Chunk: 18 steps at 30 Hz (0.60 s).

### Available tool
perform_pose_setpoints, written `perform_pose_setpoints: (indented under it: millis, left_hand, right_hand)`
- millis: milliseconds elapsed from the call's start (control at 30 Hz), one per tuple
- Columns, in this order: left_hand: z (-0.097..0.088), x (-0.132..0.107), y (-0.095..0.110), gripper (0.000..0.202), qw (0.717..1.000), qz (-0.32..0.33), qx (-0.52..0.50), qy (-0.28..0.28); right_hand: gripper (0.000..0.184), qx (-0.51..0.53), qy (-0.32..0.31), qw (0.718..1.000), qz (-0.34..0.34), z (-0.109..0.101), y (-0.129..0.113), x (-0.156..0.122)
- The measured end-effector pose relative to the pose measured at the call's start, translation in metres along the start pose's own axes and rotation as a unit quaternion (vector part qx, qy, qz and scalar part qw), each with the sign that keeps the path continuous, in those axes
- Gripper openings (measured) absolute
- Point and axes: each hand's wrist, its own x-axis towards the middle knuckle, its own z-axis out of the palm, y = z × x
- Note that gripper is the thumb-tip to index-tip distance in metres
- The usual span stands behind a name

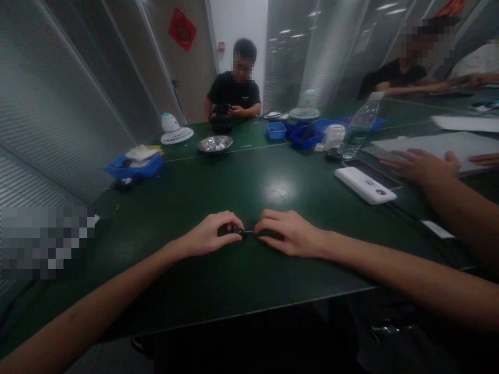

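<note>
Both my hands rest on the dark green table, close together in front of me. My left hand is curled, its fingers pinched around a small black part. My right hand is also closed, gripping a dark object whose thin tip reaches towards the black part. The two meet between my fingertips; the detail there is too small and dark to make out.
A white power bank and a dark phone lie at right, beside another person's hand. Further back stand a water bottle, blue bins, a metal bowl, two small fans and a blue tray. People sit across the table.
</note>
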Motion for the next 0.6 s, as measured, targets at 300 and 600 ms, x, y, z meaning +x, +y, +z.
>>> perform_pose_setpoints:
  millis: [300,600]
  left_hand:
    - [0.0039,0.0019,0.0016,0.020,1.000,0.023,0.007,-0.001]
    - [0.0070,0.0042,-0.0011,0.021,0.999,0.030,-0.011,-0.008]
  right_hand:
    - [0.019,0.016,-0.010,0.999,-0.029,0.0009,-0.0018,0.0010]
    - [0.021,0.055,-0.003,0.998,-0.013,0.0038,-0.0018,0.0049]
